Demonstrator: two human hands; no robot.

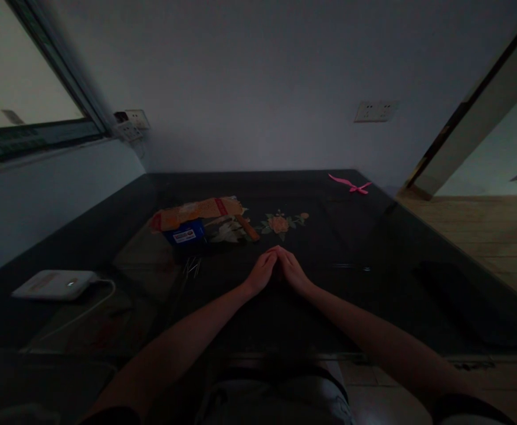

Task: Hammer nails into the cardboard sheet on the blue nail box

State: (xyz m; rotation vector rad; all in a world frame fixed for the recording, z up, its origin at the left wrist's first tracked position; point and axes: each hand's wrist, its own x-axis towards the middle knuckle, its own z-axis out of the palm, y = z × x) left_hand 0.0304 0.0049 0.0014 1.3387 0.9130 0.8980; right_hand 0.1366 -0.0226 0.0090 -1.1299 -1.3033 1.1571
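Observation:
My left hand [262,271] and my right hand [293,273] rest on the dark glossy table, meeting at the fingertips in a peak. The fingers of both look stretched out, and nothing shows in either hand; the palms are turned out of view. Just beyond the fingertips is a printed flower [278,224] on the tabletop. Nearest to my left hand lies a brown stick-like piece [248,228], beside a whitish crumpled item [226,230]. A blue box [186,234] with a pale label stands farther left, under an orange and red wrapper [192,213].
Several thin metal pieces [192,267] lie before the box. A white power bank [57,284] with a white cable sits at left. A pink ribbon [352,185] is at the far right, and a dark flat item [466,301] lies near the right edge. Walls border the back and left.

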